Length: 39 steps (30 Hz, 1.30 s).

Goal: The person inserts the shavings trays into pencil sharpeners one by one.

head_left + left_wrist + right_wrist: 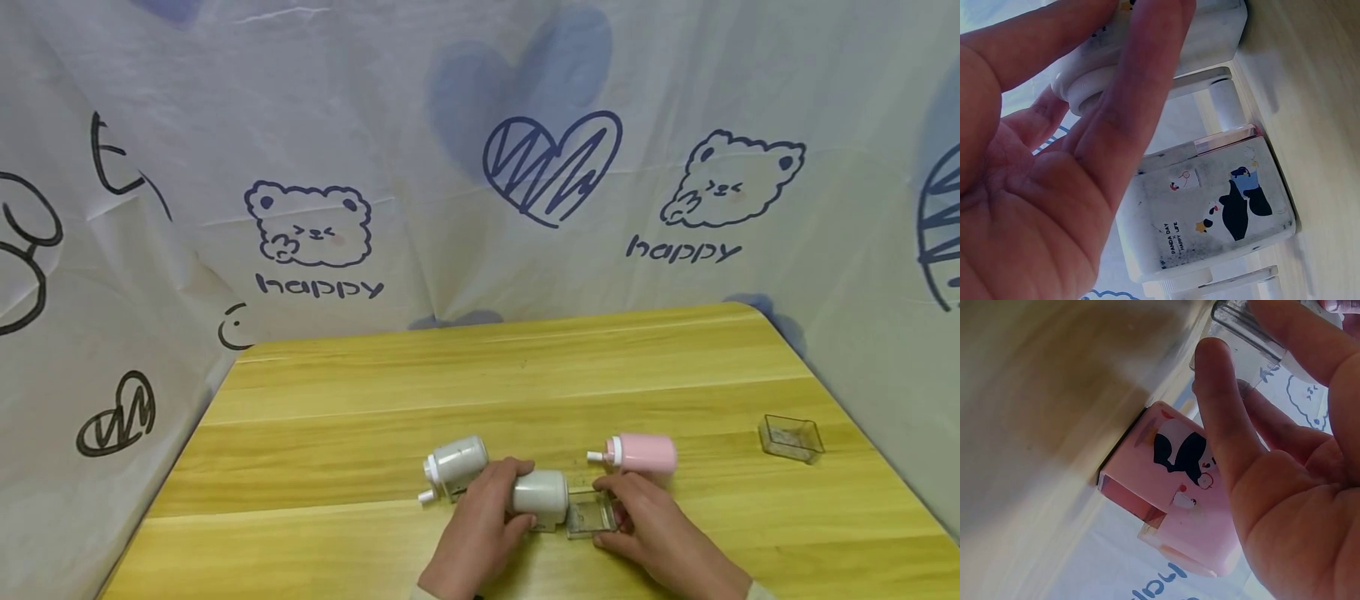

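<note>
Three nozzle-topped bottles are counted over one tabletop (300, 433): two white, one at the left hand (487, 517) (543, 493) and one at 10 o'clock from it (462, 458), plus one pink bottle (649, 452). Clear plastic boxes number two: one at the right hand (656, 525) (589, 517), one (787, 451) towards 3 o'clock. Two bear drawings mark one cloth backdrop (420, 150).

The left hand (486, 523) partly hides a white bottle (543, 493).

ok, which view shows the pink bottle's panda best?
Right wrist: the panda print faces that camera, close up. Head shows the pink bottle small, cap and body, no panda visible. Left wrist misses it; the panda there is on a white bottle.
</note>
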Each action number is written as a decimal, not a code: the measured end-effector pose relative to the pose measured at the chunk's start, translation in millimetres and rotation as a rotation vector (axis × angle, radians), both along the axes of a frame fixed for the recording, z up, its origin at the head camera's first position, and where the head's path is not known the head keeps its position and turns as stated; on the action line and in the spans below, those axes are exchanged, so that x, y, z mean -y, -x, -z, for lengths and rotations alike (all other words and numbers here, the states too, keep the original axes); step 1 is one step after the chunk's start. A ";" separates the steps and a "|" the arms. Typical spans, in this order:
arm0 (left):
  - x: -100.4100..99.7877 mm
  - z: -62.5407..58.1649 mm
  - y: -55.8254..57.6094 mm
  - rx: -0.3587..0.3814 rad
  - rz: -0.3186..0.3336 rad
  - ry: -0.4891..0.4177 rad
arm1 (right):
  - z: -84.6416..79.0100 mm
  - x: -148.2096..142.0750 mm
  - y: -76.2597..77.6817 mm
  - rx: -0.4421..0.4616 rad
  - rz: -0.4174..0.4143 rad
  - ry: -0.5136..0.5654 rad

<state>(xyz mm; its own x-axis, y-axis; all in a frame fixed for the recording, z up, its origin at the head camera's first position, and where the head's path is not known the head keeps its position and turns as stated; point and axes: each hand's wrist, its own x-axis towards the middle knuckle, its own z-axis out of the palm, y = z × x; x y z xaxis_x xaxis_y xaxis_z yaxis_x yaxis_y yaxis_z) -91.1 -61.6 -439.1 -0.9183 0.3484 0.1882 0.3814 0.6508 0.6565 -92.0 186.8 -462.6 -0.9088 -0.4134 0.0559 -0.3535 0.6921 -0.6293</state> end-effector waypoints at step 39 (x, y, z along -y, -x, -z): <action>1.6 -2.5 -0.1 0.027 0.000 0.004 | 1.4 5.9 5.9 0.035 -0.052 0.102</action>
